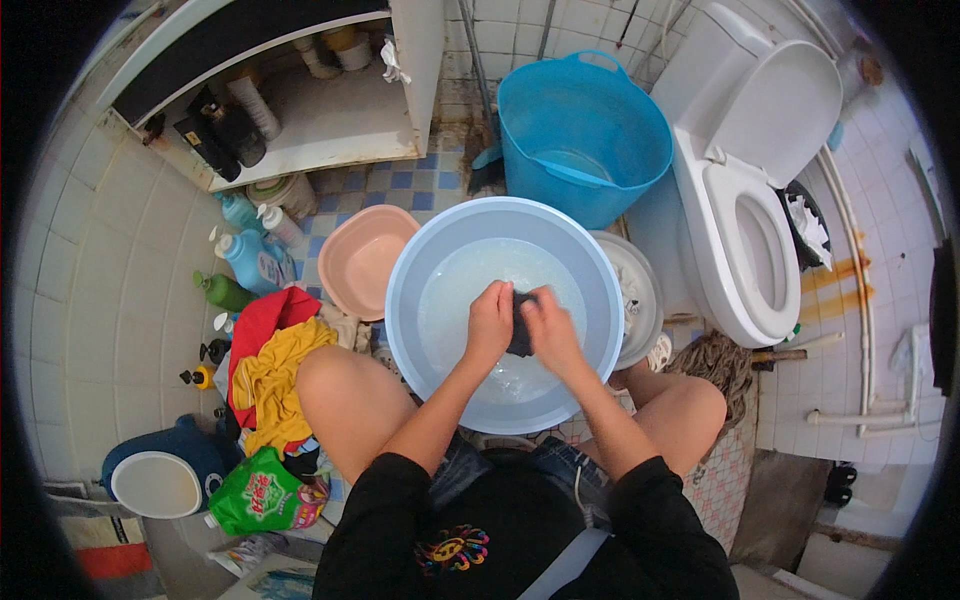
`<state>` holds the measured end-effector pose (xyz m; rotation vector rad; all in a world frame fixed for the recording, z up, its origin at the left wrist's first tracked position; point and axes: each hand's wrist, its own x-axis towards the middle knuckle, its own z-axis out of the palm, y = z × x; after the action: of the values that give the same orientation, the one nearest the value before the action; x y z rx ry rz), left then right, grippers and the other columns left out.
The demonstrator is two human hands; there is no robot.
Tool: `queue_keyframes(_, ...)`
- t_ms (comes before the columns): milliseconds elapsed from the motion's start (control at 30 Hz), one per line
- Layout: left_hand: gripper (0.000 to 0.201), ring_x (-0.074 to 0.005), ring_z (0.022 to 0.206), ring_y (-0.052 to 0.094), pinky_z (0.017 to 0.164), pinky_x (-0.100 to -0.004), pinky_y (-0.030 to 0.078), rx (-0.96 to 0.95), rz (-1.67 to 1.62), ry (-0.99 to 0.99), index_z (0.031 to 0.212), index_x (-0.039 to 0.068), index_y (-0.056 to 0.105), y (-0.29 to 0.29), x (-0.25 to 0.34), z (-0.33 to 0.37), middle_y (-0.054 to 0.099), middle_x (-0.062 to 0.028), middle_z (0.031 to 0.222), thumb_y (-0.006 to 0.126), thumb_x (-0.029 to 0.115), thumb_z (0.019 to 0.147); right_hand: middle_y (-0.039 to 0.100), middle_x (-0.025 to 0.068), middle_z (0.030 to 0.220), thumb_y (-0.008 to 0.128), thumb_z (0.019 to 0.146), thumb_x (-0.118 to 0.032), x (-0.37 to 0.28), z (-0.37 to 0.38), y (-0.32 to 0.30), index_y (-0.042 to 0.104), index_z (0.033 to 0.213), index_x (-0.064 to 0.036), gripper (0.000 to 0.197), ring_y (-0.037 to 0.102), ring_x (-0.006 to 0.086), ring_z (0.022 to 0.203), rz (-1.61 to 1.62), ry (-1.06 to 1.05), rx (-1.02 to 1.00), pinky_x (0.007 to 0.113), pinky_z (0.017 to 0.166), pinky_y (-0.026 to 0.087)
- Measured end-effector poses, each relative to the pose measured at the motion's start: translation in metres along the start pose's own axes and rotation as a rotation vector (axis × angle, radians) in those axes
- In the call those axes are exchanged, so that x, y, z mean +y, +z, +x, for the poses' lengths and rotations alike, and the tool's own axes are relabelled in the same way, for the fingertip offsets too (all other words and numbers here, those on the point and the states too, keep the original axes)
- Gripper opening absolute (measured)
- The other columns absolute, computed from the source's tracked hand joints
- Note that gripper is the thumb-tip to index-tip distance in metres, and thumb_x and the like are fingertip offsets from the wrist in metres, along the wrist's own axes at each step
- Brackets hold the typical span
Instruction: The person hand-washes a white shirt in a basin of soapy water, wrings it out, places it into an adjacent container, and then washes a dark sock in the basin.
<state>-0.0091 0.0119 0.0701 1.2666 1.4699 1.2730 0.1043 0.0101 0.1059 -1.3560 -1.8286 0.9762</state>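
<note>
A dark cloth (521,325), small and bunched, is held between my two hands over a light blue basin (403,330) of cloudy water (455,290). My left hand (490,322) grips its left side with the fingers closed. On the other side my right hand (551,328) is closed on the cloth too, slightly smeared by motion. The cloth hangs down between the hands, and its exact kind cannot be made out. Both forearms reach in over the basin's near rim.
A pink basin (368,262) and a tall blue tub (585,130) stand beyond the basin. At the left lie red cloth (262,328), yellow cloth (280,375) and a green detergent bag (262,495), near several bottles. A pale bowl (640,300) and a toilet (745,250) are at the right.
</note>
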Motion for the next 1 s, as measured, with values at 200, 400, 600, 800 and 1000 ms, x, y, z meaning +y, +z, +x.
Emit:
queue_keyframes(200, 0.038, -0.0092, 0.055, 0.040, 0.050, -0.0268, 0.036, 0.048, 0.030, 0.067, 0.064, 0.003, 0.043, 0.034, -0.001, -0.023, 0.046, -0.0023, 0.058, 0.038, 0.028, 0.092, 0.055, 0.0191, 0.060, 0.047, 0.084, -0.020, 0.033, 0.010, -0.007, 0.052, 0.072, -0.0035, 0.021, 0.054, 0.0386, 0.055, -0.266, 0.029, 0.148, 0.045, 0.049, 0.042)
queue_keyframes(400, 0.037, -0.0354, 0.057, 0.048, 0.056, -0.0405, 0.038, 0.045, -0.080, -0.163, 0.072, -0.004, 0.048, 0.023, -0.032, -0.012, 0.051, -0.0218, 0.063, 0.034, 0.025, 0.091, 0.053, 0.0191, 0.062, 0.047, 0.083, -0.019, 0.038, -0.002, 0.023, 0.051, 0.070, -0.0037, 0.021, 0.052, 0.0368, 0.056, -0.296, -0.203, 0.091, 0.044, 0.050, 0.041)
queue_keyframes(600, 0.042, -0.0284, 0.054, 0.045, 0.056, -0.0396, 0.037, 0.003, -0.019, -0.259, 0.066, -0.005, 0.045, 0.014, -0.028, -0.007, 0.049, -0.0198, 0.059, 0.034, 0.027, 0.092, 0.055, 0.0212, 0.067, 0.044, 0.084, -0.021, 0.029, -0.004, 0.023, 0.051, 0.074, -0.0037, 0.021, 0.054, 0.0387, 0.061, -0.353, -0.119, 0.010, 0.046, 0.053, 0.043)
queue_keyframes(800, 0.041, -0.0235, 0.057, 0.047, 0.058, -0.0358, 0.039, -0.023, -0.100, -0.166, 0.073, -0.005, 0.050, 0.020, -0.013, -0.004, 0.050, -0.0171, 0.060, 0.035, 0.028, 0.092, 0.057, 0.0137, 0.073, 0.044, 0.088, -0.018, 0.063, 0.015, -0.001, 0.055, 0.087, 0.0006, 0.022, 0.055, 0.0241, 0.066, 0.310, 0.155, 0.118, 0.033, 0.060, 0.043)
queue_keyframes(1000, 0.032, -0.0149, 0.056, 0.042, 0.055, -0.0298, 0.038, 0.041, -0.053, 0.022, 0.073, -0.004, 0.049, 0.005, -0.008, 0.004, 0.045, -0.0112, 0.058, 0.042, 0.022, 0.091, 0.058, 0.0003, 0.084, 0.049, 0.087, -0.011, 0.022, 0.015, -0.027, 0.057, 0.097, 0.0005, 0.018, 0.055, 0.0093, 0.076, 0.987, 0.304, -0.101, 0.025, 0.063, 0.043)
